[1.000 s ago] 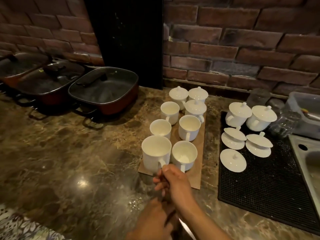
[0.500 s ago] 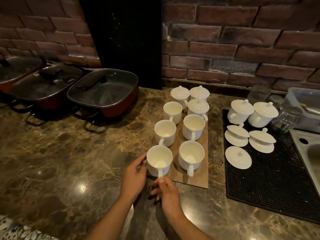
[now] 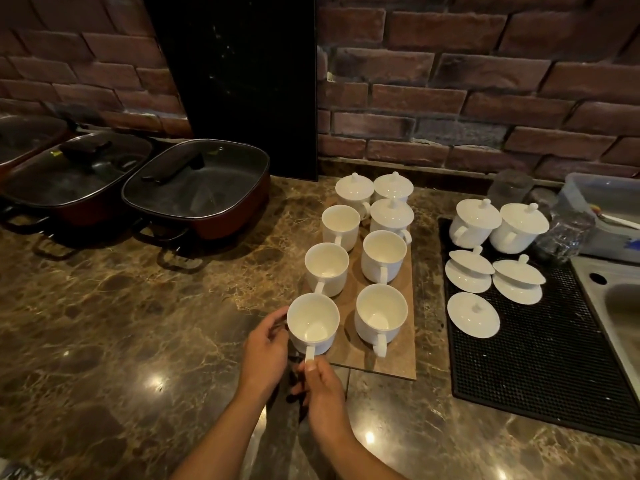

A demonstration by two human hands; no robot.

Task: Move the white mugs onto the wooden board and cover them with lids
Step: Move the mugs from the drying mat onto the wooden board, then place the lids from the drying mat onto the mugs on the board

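Note:
The wooden board (image 3: 405, 355) carries several white mugs in two rows; the three at the back wear lids (image 3: 391, 211), the others are uncovered. The front-left mug (image 3: 313, 322) sits at the board's near left corner. My left hand (image 3: 265, 351) cups its left side. My right hand (image 3: 320, 386) pinches its handle from the front. Beside it stands an uncovered mug (image 3: 380, 317). On the black mat (image 3: 540, 375) to the right are two lidded mugs (image 3: 474, 221) and several loose lids (image 3: 472, 315), some stacked.
Lidded red electric pans (image 3: 197, 187) line the back left of the marble counter. A black panel (image 3: 239, 81) leans on the brick wall. At the right are a steel sink (image 3: 620, 306), glass tumblers (image 3: 568, 233) and a plastic tub (image 3: 602, 199).
My left hand came up and settled against the front-left mug's side. The mug came down onto the board's corner, my right hand still on its handle. The view shifted slightly.

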